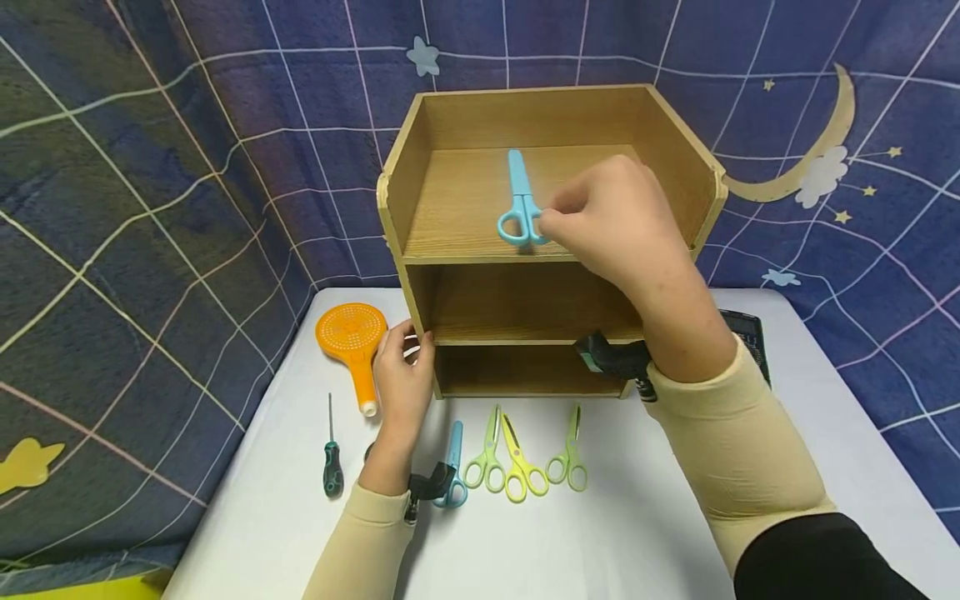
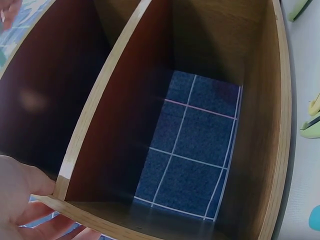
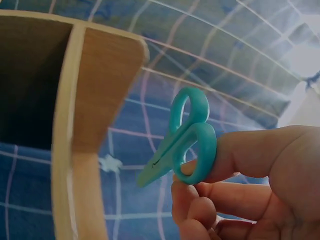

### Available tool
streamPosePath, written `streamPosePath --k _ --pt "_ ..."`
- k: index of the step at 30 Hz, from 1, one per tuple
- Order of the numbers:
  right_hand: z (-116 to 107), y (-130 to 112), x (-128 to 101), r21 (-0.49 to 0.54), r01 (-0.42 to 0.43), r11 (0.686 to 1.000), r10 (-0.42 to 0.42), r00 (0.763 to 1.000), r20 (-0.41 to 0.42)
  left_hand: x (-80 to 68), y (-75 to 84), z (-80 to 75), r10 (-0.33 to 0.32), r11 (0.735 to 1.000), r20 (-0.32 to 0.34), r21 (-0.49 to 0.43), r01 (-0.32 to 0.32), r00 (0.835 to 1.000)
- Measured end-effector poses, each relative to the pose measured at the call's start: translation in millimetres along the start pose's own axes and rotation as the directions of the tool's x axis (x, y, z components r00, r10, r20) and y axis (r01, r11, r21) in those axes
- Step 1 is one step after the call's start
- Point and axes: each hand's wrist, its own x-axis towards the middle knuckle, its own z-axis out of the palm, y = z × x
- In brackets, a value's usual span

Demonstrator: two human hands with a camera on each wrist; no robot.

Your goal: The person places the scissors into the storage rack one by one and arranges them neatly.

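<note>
Blue scissors (image 1: 519, 200) hang in the air before the top level of a wooden shelf (image 1: 480, 258), blades pointing up and away in the head view. My right hand (image 1: 622, 221) pinches one of their finger loops, which shows closely in the right wrist view as a teal handle (image 3: 202, 150). My left hand (image 1: 405, 379) grips the shelf's left side edge, thumb at the front and fingers around the outside, as the left wrist view (image 2: 30, 200) also shows. Below the shelf lie another pair of blue scissors (image 1: 453, 467), green scissors (image 1: 487, 454), yellow scissors (image 1: 521, 462) and more green scissors (image 1: 570, 454).
An orange paddle-shaped object (image 1: 352, 342) and a green-handled screwdriver (image 1: 333, 458) lie left of the shelf on the white table (image 1: 600, 542). Behind the right forearm a black device (image 1: 746, 337) is partly hidden. Blue patterned curtain (image 1: 315, 150) surrounds the table's back and left.
</note>
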Motion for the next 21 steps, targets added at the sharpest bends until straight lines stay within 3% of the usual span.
streamPosePath --k 9,21 --pt "51.8 -37.9 40.0 -0.073 0.044 0.996 -0.035 0.992 0.122 -2.2 -1.5 -2.4 0.012 1.000 -0.002 0.015 -0.012 1.000" --pt "90.3 -54.6 56.9 -0.240 0.003 0.971 0.030 0.991 0.131 -1.4 0.2 1.0 0.065 0.997 -0.006 0.043 -0.064 0.998"
